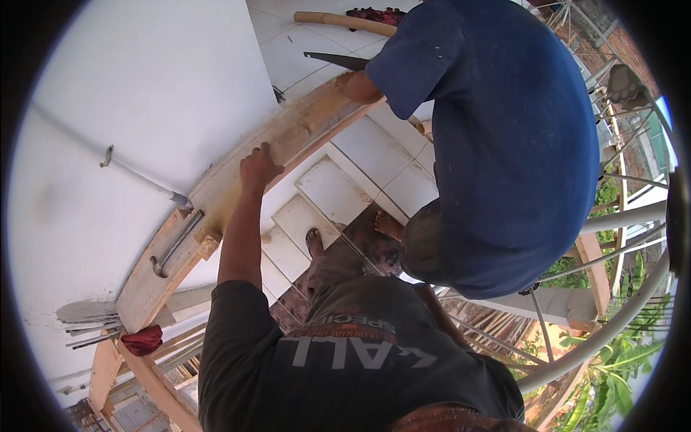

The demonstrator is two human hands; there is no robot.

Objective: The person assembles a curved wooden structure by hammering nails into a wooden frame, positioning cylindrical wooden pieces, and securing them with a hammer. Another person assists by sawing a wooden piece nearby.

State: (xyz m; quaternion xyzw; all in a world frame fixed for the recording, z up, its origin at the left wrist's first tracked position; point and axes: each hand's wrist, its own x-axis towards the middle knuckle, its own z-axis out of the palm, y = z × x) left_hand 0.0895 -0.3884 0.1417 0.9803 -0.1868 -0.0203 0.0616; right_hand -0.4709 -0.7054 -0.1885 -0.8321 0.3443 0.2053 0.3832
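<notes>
A long pale wooden board (284,140) runs diagonally along the white wall. My left hand (260,170) lies on it with bent fingers closed against the wood. My right upper arm (440,317) reaches down behind the co-worker's body, which hides that hand. On my right, a co-worker in a blue shirt (515,144) bends over the far part of the board. The co-worker's hand (358,88) is at the board, beside the dark blade of a handsaw (335,59). Nearer me, a metal bar with a bent end (176,245) lies along the board by a small wooden block (209,245).
White tiled steps (335,189) and dark tiles (371,234) lie below. A grey pipe (137,173) runs along the wall. A red cloth (142,340) hangs on the lower timber frame. A bamboo pole (342,21) lies at the top. Metal tubes (612,331) stand at the right.
</notes>
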